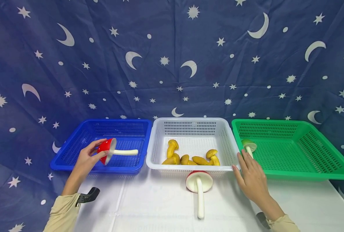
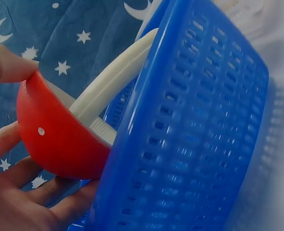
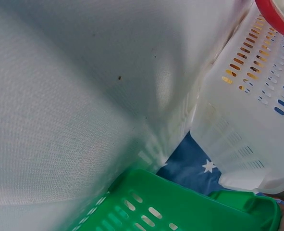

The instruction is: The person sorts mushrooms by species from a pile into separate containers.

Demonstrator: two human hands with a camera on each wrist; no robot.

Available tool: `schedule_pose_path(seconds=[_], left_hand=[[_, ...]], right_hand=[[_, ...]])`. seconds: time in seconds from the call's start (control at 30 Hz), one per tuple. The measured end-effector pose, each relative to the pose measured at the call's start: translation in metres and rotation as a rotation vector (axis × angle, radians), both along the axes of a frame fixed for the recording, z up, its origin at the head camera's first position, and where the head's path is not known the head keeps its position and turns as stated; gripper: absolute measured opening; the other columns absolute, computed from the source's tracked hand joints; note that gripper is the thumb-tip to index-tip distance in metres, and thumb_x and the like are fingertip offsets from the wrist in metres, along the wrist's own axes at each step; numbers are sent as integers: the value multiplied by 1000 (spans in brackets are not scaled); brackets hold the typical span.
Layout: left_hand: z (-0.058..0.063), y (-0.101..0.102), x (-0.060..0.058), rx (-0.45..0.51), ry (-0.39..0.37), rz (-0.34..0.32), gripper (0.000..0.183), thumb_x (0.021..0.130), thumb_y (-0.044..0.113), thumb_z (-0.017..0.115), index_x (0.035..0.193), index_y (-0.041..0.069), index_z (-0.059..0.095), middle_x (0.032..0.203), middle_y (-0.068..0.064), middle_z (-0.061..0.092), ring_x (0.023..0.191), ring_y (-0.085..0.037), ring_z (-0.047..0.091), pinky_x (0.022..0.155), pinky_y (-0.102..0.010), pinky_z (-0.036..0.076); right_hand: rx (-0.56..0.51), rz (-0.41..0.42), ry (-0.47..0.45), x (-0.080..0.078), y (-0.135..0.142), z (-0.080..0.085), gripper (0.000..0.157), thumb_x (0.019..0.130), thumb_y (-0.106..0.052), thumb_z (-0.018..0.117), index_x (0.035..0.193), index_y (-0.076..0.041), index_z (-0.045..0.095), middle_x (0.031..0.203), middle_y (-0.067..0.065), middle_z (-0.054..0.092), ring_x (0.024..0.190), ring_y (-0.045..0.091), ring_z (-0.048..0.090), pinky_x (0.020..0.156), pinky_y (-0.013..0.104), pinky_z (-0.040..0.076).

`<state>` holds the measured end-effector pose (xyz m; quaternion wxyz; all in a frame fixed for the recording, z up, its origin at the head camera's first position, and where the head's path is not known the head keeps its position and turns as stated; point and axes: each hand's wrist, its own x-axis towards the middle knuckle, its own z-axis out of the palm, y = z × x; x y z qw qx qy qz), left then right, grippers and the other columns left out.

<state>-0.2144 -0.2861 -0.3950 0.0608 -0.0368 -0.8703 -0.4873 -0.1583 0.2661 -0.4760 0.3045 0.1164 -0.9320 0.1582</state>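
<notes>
My left hand (image 1: 86, 158) holds a toy mushroom (image 1: 105, 150) by its red, white-spotted cap, thumb and fingers around the cap. The cream stem points right, over the blue basket (image 1: 93, 169). In the left wrist view the cap (image 2: 60, 130) is beside the basket's rim (image 2: 132, 120). My right hand (image 1: 253, 180) lies with extended fingers at the neighbouring corners of the white basket (image 1: 189, 168) and green basket (image 1: 282, 175). Just beyond its fingertips, a green-capped mushroom (image 1: 249, 145) leans inside the green basket; the fingers hide its stem's lower end.
Several yellow-brown mushrooms (image 1: 200, 160) lie along the white basket's near side. Another red-capped mushroom (image 1: 200, 196) rests on the white tablecloth (image 1: 148, 203) before that basket, stem toward me. A dark blue cloth (image 1: 166, 90) with moons and stars hangs behind the baskets.
</notes>
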Motion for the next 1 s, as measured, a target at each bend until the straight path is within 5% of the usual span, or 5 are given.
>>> schedule_pose_path(seconds=[0.33,0.83,1.0], left_hand=[[-6,-6,-12,-64,-9,-11,54,92,28,62,138,6,45,140,-25,39,122,-46,42,90,-54,47],[-13,-15,-32,-102,-101,-13,59,90,33,64,138,4,44,135,-27,42,116,-48,46,86,-55,49],[-15,-14,-38,-159,-140,-14,60,89,36,63,135,3,46,128,-29,46,109,-44,50,80,-44,53]], right_hand=[[14,-5,-10,1,-1,1,56,94,-32,53,135,5,46,143,23,39,127,43,39,99,58,34],[7,1,1,0,0,0,56,94,-31,53,136,5,46,143,22,40,128,42,39,102,55,32],[7,-1,2,1,0,0,55,94,-31,53,136,5,46,143,22,40,128,42,39,101,56,32]])
